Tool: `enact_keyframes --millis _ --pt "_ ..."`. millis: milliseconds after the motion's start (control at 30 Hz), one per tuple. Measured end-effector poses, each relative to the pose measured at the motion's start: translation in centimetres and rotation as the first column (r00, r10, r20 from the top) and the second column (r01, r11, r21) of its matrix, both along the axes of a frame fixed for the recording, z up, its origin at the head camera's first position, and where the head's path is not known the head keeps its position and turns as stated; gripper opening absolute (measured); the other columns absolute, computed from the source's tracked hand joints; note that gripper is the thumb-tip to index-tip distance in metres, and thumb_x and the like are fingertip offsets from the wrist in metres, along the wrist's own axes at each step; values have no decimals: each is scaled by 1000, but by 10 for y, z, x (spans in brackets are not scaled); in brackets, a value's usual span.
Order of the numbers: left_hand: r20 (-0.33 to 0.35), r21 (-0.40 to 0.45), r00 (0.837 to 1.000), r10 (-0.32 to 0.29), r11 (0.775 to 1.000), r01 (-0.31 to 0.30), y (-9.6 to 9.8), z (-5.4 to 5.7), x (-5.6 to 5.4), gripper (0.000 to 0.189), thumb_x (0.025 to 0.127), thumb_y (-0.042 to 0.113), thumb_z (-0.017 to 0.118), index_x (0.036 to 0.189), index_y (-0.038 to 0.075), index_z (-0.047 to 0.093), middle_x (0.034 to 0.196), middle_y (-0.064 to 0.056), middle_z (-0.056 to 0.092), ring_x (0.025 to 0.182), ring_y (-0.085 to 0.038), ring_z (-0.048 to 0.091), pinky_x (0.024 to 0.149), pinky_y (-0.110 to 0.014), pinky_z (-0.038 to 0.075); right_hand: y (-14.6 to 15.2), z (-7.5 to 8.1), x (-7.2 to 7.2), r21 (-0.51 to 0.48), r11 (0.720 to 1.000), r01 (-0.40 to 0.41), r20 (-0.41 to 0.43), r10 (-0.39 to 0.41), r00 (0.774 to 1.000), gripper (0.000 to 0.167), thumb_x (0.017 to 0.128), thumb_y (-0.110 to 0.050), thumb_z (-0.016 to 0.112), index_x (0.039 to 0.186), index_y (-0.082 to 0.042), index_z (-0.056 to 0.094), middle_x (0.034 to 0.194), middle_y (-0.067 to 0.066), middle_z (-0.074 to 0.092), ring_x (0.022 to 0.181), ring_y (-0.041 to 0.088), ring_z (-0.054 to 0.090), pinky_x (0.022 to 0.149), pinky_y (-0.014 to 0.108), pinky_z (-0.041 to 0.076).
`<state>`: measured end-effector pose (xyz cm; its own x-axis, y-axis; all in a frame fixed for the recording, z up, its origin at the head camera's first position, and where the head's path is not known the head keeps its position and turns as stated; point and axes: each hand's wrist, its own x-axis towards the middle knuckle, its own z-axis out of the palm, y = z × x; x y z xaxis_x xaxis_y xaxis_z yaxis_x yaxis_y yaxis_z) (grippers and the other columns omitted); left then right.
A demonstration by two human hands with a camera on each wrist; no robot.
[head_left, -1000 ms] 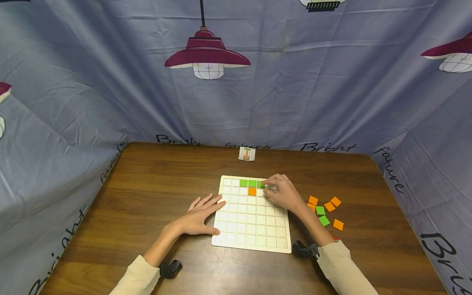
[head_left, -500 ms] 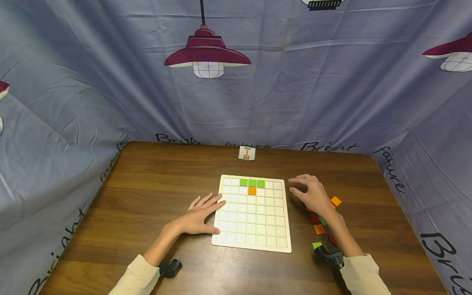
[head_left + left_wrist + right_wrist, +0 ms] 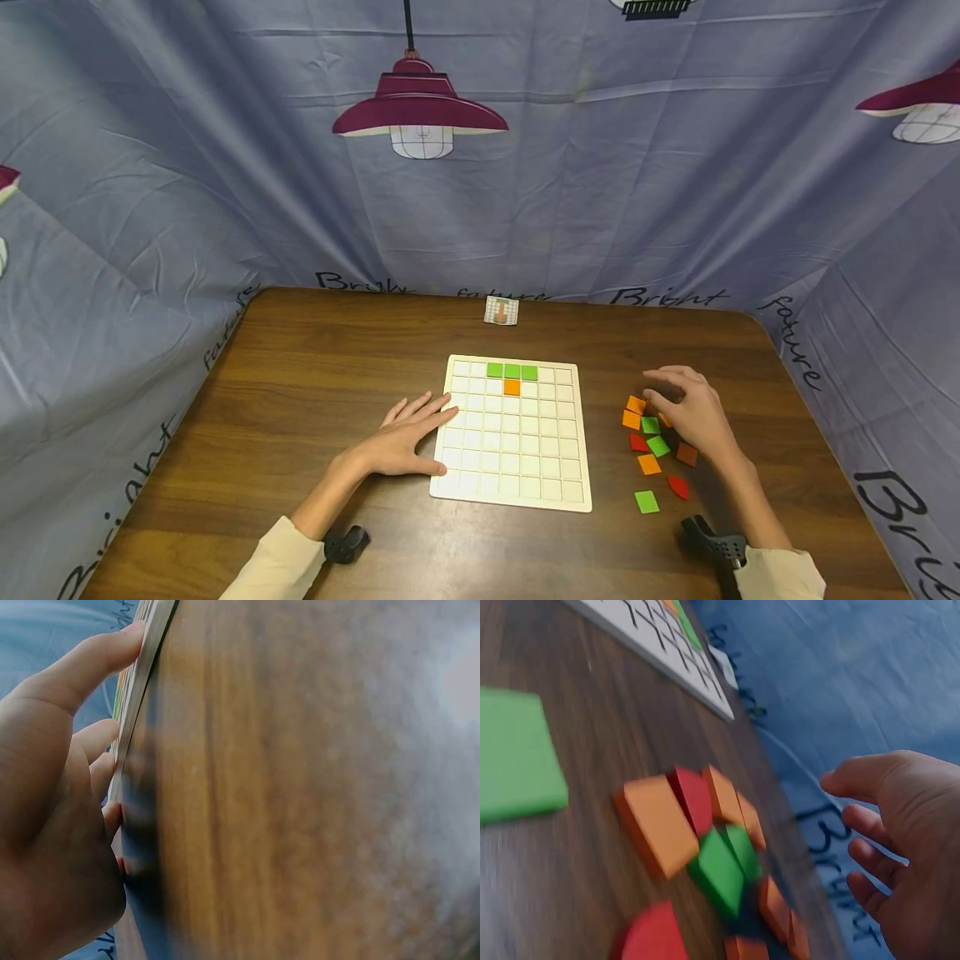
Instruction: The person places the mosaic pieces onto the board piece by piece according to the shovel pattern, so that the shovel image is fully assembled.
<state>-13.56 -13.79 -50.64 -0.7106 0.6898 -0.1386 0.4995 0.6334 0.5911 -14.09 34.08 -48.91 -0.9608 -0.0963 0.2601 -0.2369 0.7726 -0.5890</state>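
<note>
A pale gridded board (image 3: 517, 467) lies mid-table. In its far row sit 3 green square tiles (image 3: 512, 372), with one orange tile (image 3: 512, 387) just below the middle one. My left hand (image 3: 408, 437) rests along the board's left edge, fingers spread and thumb on the rim; the left wrist view shows the fingertips at the board's edge (image 3: 146, 675). To the right, my right hand (image 3: 693, 412) hovers over loose tiles, holding nothing, thumb and fingers apart. Beneath and beside it are orange tiles (image 3: 632, 419), green tiles (image 3: 647, 502) and red rounded pieces (image 3: 678, 487).
A small printed card (image 3: 501, 310) with a coloured pattern lies near the table's back edge. Blue-grey curtains (image 3: 525, 208) hang behind and at both sides of the brown wooden table (image 3: 315, 358).
My right hand has left the board's far row and moved right, over the loose tiles. A third green tile shows uncovered in that row. My left hand has stayed put.
</note>
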Motion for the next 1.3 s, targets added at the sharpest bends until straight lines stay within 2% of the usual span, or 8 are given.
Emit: enact_keyframes --millis 133,267,333,400,600,867,1067,1300 --pt "-4 0 1000 0 1000 0 0 1 0 89 87 50 71 159 17 30 166 -5 16 151 -33 5 115 -62 0 17 -1 9 -3 998 55 1 -55 998 32 91 -10 74 121 -1 70 122 18 59 107 36 55 81 44 50" --pt "-2 0 1000 0 1000 0 0 2 1 89 87 50 71 159 17 30 166 -5 15 151 -33 5 115 -62 -1 30 -6 17 -19 994 104 7 -104 995 33 91 -12 74 121 0 69 122 18 59 106 34 57 81 26 45" --pt "-1 0 1000 1 1000 -1 0 2 0 89 87 49 71 159 16 30 166 -6 15 151 -34 5 115 -62 -1 36 -10 19 -20 992 127 11 -127 992 33 90 -12 75 121 0 69 122 19 59 107 36 57 80 23 42" --pt "-3 -3 1000 0 1000 0 0 2 0 89 87 50 71 159 16 30 166 -6 15 151 -34 5 115 -62 -1 40 -14 21 -14 990 140 22 -140 990 34 90 -13 75 121 1 69 123 21 59 107 38 57 81 27 43" --pt "-6 -10 1000 -1 1000 1 0 2 0 89 88 50 70 159 17 29 166 -5 15 151 -33 5 115 -61 -1 48 -27 25 12 988 155 77 -155 985 37 91 -15 74 124 2 67 124 25 56 106 40 56 83 51 43" --pt "2 -5 1000 -1 1000 1 0 3 1 89 87 49 71 159 16 29 166 -6 15 151 -34 5 115 -61 -1 50 -32 25 20 985 169 68 -171 983 36 91 -13 73 123 2 67 122 25 58 105 39 58 82 41 41" --pt "2 -2 1000 0 1000 0 0 2 1 89 87 49 71 159 17 29 166 -6 15 151 -33 5 115 -61 -1 52 -32 25 13 986 169 73 -169 983 34 92 -10 71 123 4 67 122 27 58 109 44 55 87 58 42" --pt "-6 3 1000 -2 1000 2 0 2 1 89 87 50 71 159 17 30 166 -6 15 151 -34 5 115 -62 -1 52 -31 25 24 989 148 106 -149 983 36 92 -11 71 124 5 65 123 29 57 113 49 52 91 65 39"
